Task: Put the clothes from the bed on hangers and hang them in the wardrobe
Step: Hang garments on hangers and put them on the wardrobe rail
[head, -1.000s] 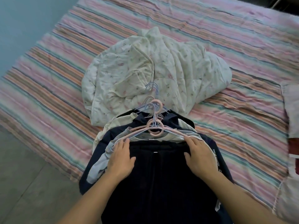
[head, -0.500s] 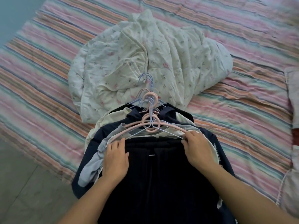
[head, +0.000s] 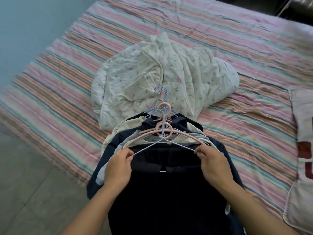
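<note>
Both hands have shifted from pressing the dark navy garment (head: 166, 192) to pinching: left hand (head: 118, 168) and right hand (head: 213, 164) grip the thin pale-blue wire hanger (head: 162, 141) by its ends, likely to seat it

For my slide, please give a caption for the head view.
Both hands pinch a blue hanger over dark clothes on the bed.

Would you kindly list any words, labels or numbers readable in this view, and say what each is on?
None can be read.
Pillow: large red shapes at the frame's right edge, cut off, unreadable.
Dark garment: small white mark at, no lettering legible.
</note>
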{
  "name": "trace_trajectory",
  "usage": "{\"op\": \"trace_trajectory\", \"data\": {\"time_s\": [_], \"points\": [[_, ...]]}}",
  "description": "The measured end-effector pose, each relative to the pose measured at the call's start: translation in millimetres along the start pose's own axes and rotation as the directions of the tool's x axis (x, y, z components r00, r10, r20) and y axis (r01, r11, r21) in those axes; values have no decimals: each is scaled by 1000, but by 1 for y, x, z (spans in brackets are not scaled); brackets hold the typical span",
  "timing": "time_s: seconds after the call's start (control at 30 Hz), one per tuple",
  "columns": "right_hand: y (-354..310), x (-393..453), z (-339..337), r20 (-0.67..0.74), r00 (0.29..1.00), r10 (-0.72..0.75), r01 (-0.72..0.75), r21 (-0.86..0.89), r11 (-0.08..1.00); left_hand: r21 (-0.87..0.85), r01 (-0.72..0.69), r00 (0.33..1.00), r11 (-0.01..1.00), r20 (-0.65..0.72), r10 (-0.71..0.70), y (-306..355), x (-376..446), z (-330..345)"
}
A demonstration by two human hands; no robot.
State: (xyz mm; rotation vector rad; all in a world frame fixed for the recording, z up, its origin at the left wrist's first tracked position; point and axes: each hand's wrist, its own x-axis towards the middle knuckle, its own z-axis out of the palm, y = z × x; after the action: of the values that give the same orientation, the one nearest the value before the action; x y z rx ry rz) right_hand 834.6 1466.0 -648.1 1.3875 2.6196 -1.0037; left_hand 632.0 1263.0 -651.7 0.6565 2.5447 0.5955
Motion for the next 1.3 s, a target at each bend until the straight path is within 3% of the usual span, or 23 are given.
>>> {"op": "trace_trajectory", "data": {"time_s": [0.43,0.9,1.3], "points": [[-106,-88,-86,-209,955,-211,231,77,970,-169,-94,973,981,-225,54,19,-95,-143],[-241,-216,-138,-181,865,-468,498,198,844,-200,-111,926,974,-377,28,11,-253,-289],[-383,-321,-224,-231,639,-734,765,294,573,-92,-297,714,950,-683,157,18,-386,-443]]}}
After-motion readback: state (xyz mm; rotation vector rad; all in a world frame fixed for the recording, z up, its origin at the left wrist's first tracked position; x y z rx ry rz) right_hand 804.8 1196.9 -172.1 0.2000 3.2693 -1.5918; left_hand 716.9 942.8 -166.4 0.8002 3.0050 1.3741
